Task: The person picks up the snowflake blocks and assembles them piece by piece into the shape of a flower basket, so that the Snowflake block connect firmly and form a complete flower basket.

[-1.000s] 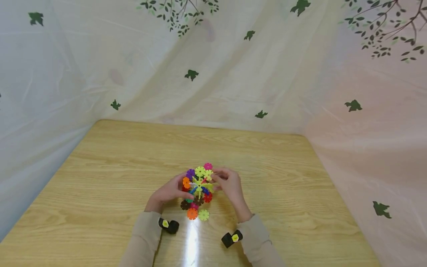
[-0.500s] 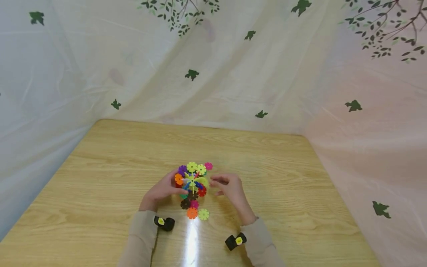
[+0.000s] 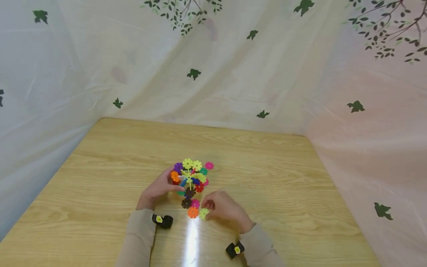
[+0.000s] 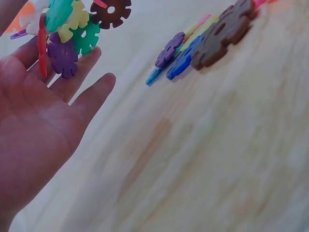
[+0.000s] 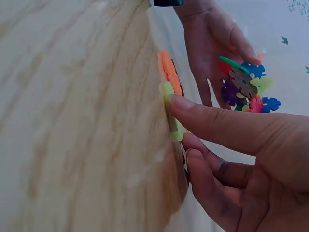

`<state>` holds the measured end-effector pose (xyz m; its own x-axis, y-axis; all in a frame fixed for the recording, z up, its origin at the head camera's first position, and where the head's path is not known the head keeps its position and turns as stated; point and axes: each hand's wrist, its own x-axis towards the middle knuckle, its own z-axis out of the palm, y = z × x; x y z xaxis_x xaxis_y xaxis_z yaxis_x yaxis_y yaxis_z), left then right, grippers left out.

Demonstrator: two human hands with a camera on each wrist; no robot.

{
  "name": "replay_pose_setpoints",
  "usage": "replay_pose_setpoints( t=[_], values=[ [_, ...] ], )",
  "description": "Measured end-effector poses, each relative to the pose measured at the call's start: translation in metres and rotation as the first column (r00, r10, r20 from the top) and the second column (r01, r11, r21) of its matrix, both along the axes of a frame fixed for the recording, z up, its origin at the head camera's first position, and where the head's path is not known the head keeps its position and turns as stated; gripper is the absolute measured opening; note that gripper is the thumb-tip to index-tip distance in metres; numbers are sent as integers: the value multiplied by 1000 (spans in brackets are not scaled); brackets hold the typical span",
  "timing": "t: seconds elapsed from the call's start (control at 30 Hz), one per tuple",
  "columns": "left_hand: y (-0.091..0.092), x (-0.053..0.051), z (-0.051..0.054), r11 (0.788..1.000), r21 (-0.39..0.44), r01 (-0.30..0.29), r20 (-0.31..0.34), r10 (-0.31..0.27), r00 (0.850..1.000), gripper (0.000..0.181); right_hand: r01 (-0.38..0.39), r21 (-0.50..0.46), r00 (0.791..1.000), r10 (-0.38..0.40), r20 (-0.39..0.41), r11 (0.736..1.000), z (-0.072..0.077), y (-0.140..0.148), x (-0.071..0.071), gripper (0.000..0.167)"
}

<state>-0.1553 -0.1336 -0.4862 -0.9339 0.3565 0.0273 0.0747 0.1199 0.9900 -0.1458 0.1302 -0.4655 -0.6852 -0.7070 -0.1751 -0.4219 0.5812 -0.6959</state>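
Note:
My left hand (image 3: 158,186) holds a ball-like cluster of interlocked plastic snowflake discs (image 3: 188,178) above the table, thumb on the near side and fingers behind. In the left wrist view, purple, green and red discs of the cluster (image 4: 63,55) rest against the fingers. My right hand (image 3: 225,207) is low at the tabletop, pinching a loose yellow-green disc (image 3: 204,213) at its edge. Its thumb lies on that disc (image 5: 172,111) in the right wrist view, with a fingertip at the other end. An orange disc (image 3: 193,212) lies beside it.
Near the cluster, loose dark brown (image 3: 186,203) and pink (image 3: 195,203) discs lie on the wooden table (image 3: 283,178). Another pink disc (image 3: 209,165) and a green one (image 3: 203,171) are farther back. A leaf-printed cloth (image 3: 213,92) hangs behind the table.
My right hand has left the cluster and come down toward me to the yellow-green disc. The left hand has moved the cluster left and slightly away.

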Motion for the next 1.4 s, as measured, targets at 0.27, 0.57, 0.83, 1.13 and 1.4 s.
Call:
replay_pose_setpoints(
  t=[0.27, 0.57, 0.83, 1.13, 1.4],
  values=[
    [4, -2, 1, 998, 49, 45, -26, -44, 999, 92, 56, 50, 995, -52, -90, 997, 8, 3, -1, 16],
    [9, -4, -2, 992, 69, 110, -68, -106, 992, 92, 581, -359, 810, -564, 162, 731, 25, 4, -18, 13],
    [15, -5, -3, 989, 48, 140, -121, -134, 984, 90, 607, -468, 781, -590, 203, 642, 26, -8, -14, 14],
    [16, -5, -3, 983, 106, 152, -92, -142, 985, 98, 561, -454, 806, -582, 109, 692, 25, -10, -14, 14],
    [16, -4, -4, 981, 99, 164, -104, -154, 983, 94, 514, -424, 841, -536, 76, 746, 28, -9, -11, 21]
  ],
)
